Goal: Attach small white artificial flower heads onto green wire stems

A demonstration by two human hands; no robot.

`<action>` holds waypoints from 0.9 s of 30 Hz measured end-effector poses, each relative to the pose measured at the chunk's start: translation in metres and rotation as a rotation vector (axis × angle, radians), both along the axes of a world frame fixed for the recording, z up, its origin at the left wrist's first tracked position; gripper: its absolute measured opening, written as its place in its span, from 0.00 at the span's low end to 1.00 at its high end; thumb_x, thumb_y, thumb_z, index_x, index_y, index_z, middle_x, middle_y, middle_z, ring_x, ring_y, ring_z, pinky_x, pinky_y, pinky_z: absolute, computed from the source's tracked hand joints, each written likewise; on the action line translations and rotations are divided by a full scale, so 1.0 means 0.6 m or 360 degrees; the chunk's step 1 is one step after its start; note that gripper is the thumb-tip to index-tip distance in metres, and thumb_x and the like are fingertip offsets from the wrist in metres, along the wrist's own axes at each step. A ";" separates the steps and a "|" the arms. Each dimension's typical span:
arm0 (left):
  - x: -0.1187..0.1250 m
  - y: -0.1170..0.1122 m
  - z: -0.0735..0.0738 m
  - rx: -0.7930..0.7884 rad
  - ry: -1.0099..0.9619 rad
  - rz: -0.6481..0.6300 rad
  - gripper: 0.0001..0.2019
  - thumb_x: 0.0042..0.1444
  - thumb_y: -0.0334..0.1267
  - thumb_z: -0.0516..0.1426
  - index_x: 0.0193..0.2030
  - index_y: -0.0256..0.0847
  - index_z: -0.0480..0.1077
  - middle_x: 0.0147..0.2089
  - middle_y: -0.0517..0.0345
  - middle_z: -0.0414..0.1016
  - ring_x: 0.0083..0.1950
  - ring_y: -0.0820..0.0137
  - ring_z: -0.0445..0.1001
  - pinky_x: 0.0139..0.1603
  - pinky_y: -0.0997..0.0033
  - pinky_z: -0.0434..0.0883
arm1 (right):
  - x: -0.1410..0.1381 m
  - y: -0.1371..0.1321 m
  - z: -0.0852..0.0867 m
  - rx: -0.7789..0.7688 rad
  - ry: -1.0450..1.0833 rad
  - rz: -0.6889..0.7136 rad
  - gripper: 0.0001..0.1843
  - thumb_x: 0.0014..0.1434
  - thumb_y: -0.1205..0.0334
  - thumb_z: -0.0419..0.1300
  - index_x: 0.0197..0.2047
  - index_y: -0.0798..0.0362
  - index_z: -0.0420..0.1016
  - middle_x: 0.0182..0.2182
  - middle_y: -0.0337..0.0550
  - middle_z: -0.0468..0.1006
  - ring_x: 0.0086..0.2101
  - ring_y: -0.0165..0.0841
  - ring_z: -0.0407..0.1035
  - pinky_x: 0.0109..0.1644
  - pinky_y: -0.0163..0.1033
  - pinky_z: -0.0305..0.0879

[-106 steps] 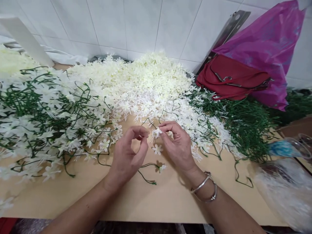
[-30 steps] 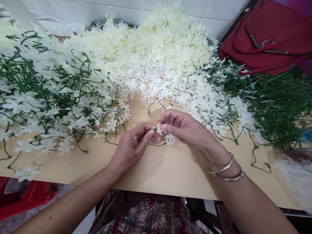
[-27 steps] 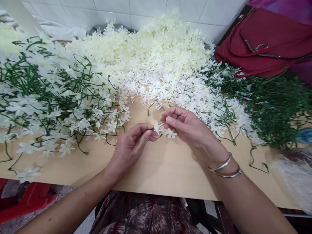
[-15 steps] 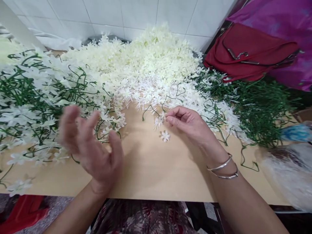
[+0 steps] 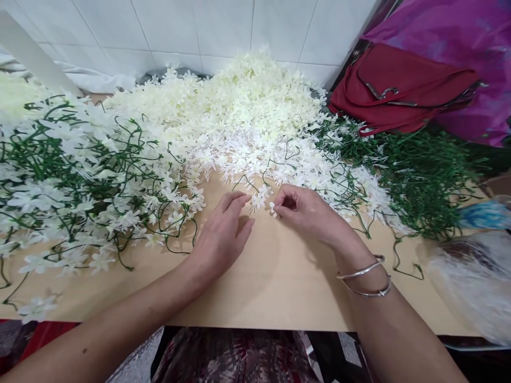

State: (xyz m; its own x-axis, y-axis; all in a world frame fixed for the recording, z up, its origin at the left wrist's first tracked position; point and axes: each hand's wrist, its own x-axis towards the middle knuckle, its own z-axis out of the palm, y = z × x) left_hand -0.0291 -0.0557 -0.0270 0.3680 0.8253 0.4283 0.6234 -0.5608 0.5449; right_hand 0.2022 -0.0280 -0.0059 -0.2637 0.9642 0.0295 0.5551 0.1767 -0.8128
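Far left: white board [image 5: 38, 50], slanted, with crumpled white cloth [image 5: 101, 81] just to the right. Left: large heap of stemmed white flowers [image 5: 75, 175], green stems tangled throughout, piled on the desk [image 5: 275, 287]. Near left, close to the desk edge: single stemmed flower [image 5: 38, 308], set apart from most of the heap. Left of center: left hand [image 5: 221, 229], released, thumb spread away from the fingers, fingertips just beside loose white blossoms [image 5: 258, 200] on the desk. Far center, in front of the tiled wall [image 5: 223, 26]: mound of cream blossoms [image 5: 259, 98], with whiter pieces [image 5: 243, 154] spread along the near side. Right of center: right hand [image 5: 305, 213], thumb and index finger pinched on small white flower [image 5: 273, 208], tilted, just right of the loose white blossoms; silver bangles [image 5: 363, 271] around the wrist. Far right: red bag [image 5: 403, 85], in front of purple plastic bag [image 5: 451, 32]. Right: mass of green stems [image 5: 431, 181], nearer than the red bag. Near right: clear plastic bag [image 5: 479, 287], contents indistinct, with blue-patterned item [image 5: 479, 215] just beyond.
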 end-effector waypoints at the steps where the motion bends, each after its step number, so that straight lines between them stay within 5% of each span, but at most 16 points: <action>1: 0.005 0.009 -0.001 0.0031 0.0018 0.0010 0.16 0.67 0.30 0.58 0.60 0.40 0.66 0.61 0.43 0.72 0.59 0.58 0.78 0.58 0.54 0.80 | -0.001 0.002 -0.001 0.0011 -0.0008 -0.0032 0.04 0.57 0.69 0.61 0.34 0.51 0.76 0.27 0.36 0.77 0.28 0.31 0.66 0.32 0.36 0.58; 8: 0.025 0.043 -0.014 0.0249 0.0078 0.0026 0.12 0.69 0.33 0.59 0.57 0.39 0.67 0.55 0.44 0.74 0.54 0.60 0.79 0.55 0.57 0.78 | -0.005 0.007 0.001 0.0089 -0.0014 -0.0159 0.04 0.60 0.65 0.62 0.34 0.51 0.77 0.27 0.35 0.74 0.27 0.29 0.62 0.34 0.37 0.55; 15: 0.030 0.049 -0.017 0.0189 -0.0029 -0.0035 0.03 0.70 0.31 0.57 0.47 0.39 0.72 0.47 0.49 0.76 0.48 0.62 0.77 0.51 0.61 0.76 | -0.008 0.003 0.000 0.0105 0.0001 -0.0148 0.03 0.61 0.65 0.60 0.35 0.51 0.75 0.26 0.33 0.72 0.26 0.28 0.60 0.32 0.37 0.54; 22: 0.019 0.036 -0.009 -0.0312 -0.0660 0.0101 0.02 0.68 0.36 0.59 0.44 0.43 0.73 0.37 0.59 0.78 0.35 0.71 0.77 0.38 0.71 0.73 | -0.012 0.011 -0.010 0.0152 0.0054 -0.0304 0.03 0.62 0.63 0.61 0.37 0.52 0.76 0.28 0.36 0.76 0.28 0.31 0.66 0.34 0.37 0.60; 27: 0.012 0.034 0.004 -0.0381 -0.1011 0.0342 0.06 0.66 0.41 0.61 0.46 0.43 0.73 0.40 0.56 0.81 0.42 0.67 0.82 0.46 0.67 0.76 | -0.016 0.006 -0.012 0.0398 -0.0139 -0.0345 0.09 0.62 0.68 0.62 0.44 0.51 0.81 0.39 0.44 0.77 0.32 0.33 0.69 0.38 0.41 0.66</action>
